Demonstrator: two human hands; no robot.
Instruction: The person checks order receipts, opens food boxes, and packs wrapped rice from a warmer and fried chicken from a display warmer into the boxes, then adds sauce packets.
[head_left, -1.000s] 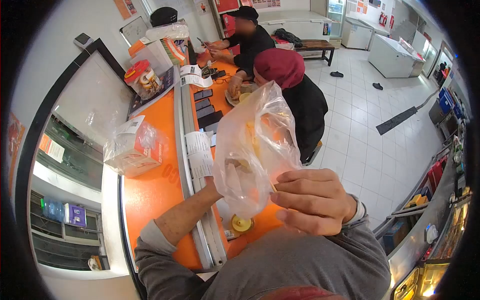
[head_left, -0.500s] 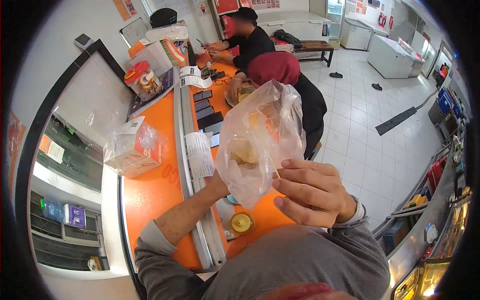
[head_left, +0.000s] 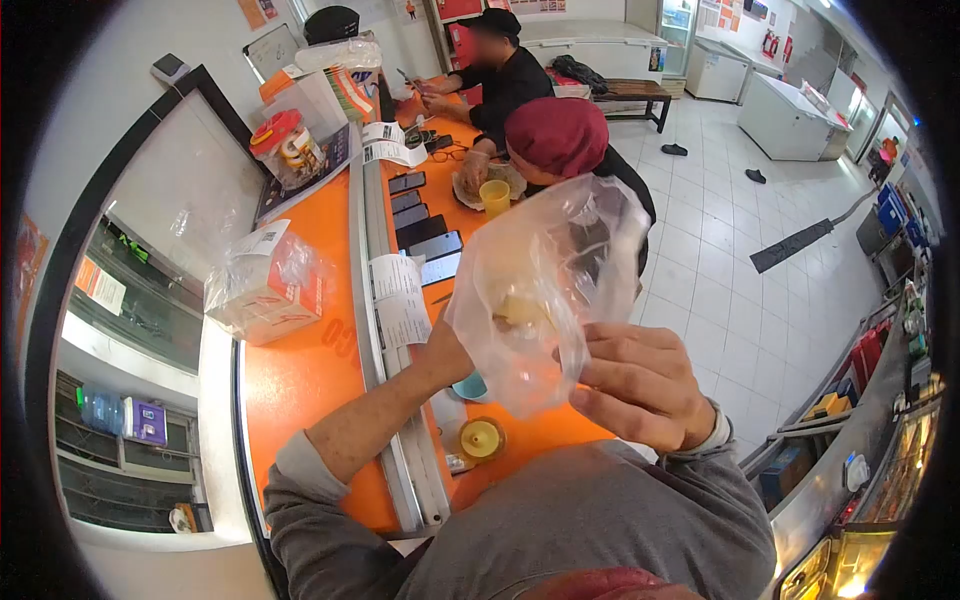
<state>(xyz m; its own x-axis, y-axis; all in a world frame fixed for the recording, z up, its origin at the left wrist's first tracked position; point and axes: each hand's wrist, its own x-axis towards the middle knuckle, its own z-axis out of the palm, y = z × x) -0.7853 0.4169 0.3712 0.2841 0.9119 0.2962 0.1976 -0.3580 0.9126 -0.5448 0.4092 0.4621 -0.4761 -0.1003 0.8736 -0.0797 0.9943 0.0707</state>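
Observation:
A clear plastic bag [head_left: 535, 365] is held up in front of my chest, its mouth spread toward me. Something pale yellowish shows blurrily through the plastic; I cannot make out what it is. My right hand [head_left: 640, 385] pinches the bag's right edge between thumb and fingers. My left hand [head_left: 452, 350] reaches up behind the bag's left side, where the plastic hides its fingers. Below the bag, on the orange counter, are a round yellow-topped container [head_left: 482, 438] and a partly covered turquoise item [head_left: 470, 387].
Several phones [head_left: 435, 245] and printed receipts [head_left: 398, 300] lie along the counter [head_left: 300, 390]. A boxed package [head_left: 268, 285] and a red-lidded jar [head_left: 287, 150] stand left. Two people sit beyond, one in a maroon head covering [head_left: 557, 137], near a yellow cup [head_left: 495, 197].
The bag has shifted slightly right and its mouth is wider toward me. A thin stick seen at my right fingertips before is now hidden. The person in maroon has come more into view.

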